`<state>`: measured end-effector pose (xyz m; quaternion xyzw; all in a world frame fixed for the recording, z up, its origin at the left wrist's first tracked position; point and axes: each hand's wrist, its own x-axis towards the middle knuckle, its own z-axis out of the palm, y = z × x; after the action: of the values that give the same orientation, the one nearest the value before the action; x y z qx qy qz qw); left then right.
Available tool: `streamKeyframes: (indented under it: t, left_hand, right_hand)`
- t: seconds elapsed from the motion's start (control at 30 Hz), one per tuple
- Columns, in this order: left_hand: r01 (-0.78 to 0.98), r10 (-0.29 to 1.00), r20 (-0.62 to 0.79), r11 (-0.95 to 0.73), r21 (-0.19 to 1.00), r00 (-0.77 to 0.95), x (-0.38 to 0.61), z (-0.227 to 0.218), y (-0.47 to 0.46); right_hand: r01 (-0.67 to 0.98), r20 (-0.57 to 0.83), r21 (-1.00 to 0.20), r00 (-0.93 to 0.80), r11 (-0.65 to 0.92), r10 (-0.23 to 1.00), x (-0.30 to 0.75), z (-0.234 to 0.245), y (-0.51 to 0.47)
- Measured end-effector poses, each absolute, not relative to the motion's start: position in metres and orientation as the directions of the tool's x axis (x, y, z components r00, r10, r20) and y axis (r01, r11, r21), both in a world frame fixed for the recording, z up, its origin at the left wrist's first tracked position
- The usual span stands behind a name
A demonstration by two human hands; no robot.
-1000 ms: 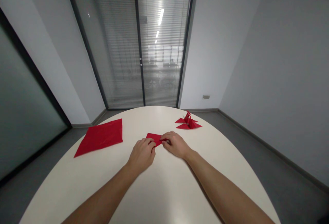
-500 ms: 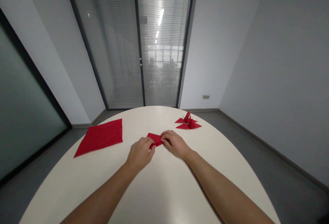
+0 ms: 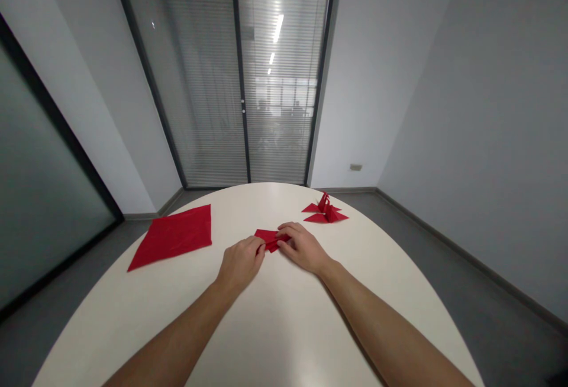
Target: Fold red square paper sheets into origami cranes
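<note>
A small folded piece of red paper (image 3: pixel 269 236) lies on the table between my hands. My left hand (image 3: pixel 242 260) pinches its near left edge between thumb and fingers. On the right side of the paper, my right hand (image 3: pixel 304 248) has its thumb and fingertips closed on a fold, covering part of it. The near part of the paper shows a narrow raised flap with creases. Exact layers under the fingers are hidden.
Two red origami cranes (image 3: pixel 327 214) stand at the far right of the round white table (image 3: pixel 275 328). Red paper sheets (image 3: pixel 177 236) lie flat on the left. Beyond the table's far edge are a glass door with blinds (image 3: pixel 284 156) and grey walls.
A flap of the folded paper now stands up between my hands. My left fingers have drawn in slightly to the near edge, and my right fingers have shifted slightly up.
</note>
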<state>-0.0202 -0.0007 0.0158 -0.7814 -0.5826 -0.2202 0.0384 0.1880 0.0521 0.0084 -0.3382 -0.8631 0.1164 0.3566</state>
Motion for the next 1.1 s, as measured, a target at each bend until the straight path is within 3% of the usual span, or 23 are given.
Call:
streamKeyframes:
  t: [1.1]
  left_hand:
    - [0.940,0.904,0.372,-0.292,0.176,0.212,-0.0173,0.0177,-0.0023]
  right_hand:
    - [0.550,0.514,-0.464,-0.471,0.694,0.717,0.1832,0.0102,0.0482]
